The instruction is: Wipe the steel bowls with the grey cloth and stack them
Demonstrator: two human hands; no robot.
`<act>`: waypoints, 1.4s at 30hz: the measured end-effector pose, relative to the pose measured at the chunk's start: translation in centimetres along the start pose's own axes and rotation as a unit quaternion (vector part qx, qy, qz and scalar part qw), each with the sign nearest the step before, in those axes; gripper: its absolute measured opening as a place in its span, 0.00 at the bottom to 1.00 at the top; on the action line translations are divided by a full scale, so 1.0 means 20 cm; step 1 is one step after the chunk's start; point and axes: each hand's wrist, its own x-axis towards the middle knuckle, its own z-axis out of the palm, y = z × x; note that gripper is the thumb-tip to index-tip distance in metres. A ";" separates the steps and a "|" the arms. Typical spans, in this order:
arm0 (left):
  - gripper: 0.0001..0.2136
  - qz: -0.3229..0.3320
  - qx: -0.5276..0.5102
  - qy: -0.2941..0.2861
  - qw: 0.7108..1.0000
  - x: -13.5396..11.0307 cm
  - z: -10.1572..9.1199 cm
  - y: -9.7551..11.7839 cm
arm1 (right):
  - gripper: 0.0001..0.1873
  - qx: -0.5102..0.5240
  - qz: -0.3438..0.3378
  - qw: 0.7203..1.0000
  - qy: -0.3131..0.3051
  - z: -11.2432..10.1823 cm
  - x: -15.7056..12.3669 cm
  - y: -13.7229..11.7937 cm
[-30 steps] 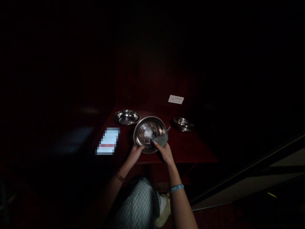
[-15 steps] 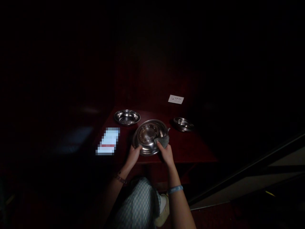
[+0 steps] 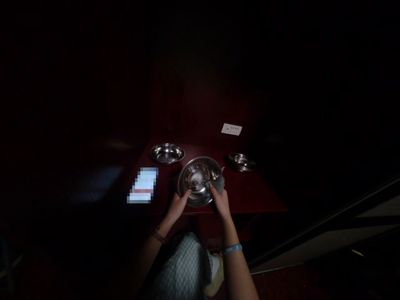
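Note:
A shiny steel bowl [image 3: 195, 171] is tilted toward me above the front of the dark red table [image 3: 250, 193]. Its near left rim is gripped by my left hand [image 3: 178, 205], thumb inside the rim and the other fingers hidden beneath. My right hand [image 3: 221, 202] pinches a grey cloth [image 3: 218, 184] over the bowl's right rim, the thumb pressing it against the inner wall. Part of the cloth hangs outside the rim. The fingers under the bowl on the right are hidden.
Another steel bowl [image 3: 168, 154] rests at the table's back left. A small stack of steel bowls [image 3: 241, 162] is at the back right. A lit, blurred-out screen [image 3: 143, 185] lies at the left edge. A white socket plate [image 3: 231, 129] is on the wall. Surroundings are very dark.
The bowl has turned and tipped slightly in my hands, its opening facing me a little more. The cloth stays at its right rim, pinched by my right hand.

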 end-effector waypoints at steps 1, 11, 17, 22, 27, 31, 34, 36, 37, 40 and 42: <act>0.19 0.003 0.005 0.001 1.000 0.00 0.00 0.00 | 0.26 -0.001 0.000 1.000 0.001 0.00 0.00 0.00; 0.36 0.076 0.046 -0.085 0.992 -0.07 0.03 0.09 | 0.26 0.018 0.012 0.998 0.059 0.00 0.03 0.03; 0.36 0.082 0.192 -0.166 0.964 -0.06 0.02 0.03 | 0.28 0.060 0.006 0.996 0.067 0.00 0.02 0.00; 0.24 0.091 0.249 -0.178 0.947 -0.03 0.01 0.01 | 0.29 0.042 -0.015 0.999 0.015 0.01 0.00 -0.02; 0.22 0.068 0.209 -0.152 0.964 -0.02 0.02 -0.01 | 0.30 0.025 -0.022 0.999 0.008 0.01 0.01 0.01; 0.21 0.041 0.109 -0.084 0.990 0.02 0.03 -0.03 | 0.29 0.028 -0.038 0.999 0.006 0.01 0.02 0.03; 0.23 0.030 0.040 -0.043 0.998 0.05 0.01 -0.04 | 0.27 0.033 -0.038 0.999 -0.003 0.01 0.02 0.03; 0.24 0.016 0.006 -0.027 0.999 0.06 -0.01 -0.03 | 0.26 0.031 -0.035 0.999 -0.002 0.02 0.02 0.02; 0.24 0.008 -0.006 -0.021 1.000 0.07 -0.01 -0.03 | 0.25 0.029 -0.034 0.999 0.000 0.02 0.02 0.02; 0.23 0.010 -0.020 -0.003 1.000 0.08 -0.03 -0.03 | 0.23 0.024 -0.033 0.999 0.005 0.02 0.03 0.02; 0.21 0.033 -0.013 0.015 0.999 0.08 -0.04 -0.02 | 0.21 0.019 -0.032 0.999 0.007 0.02 0.04 0.03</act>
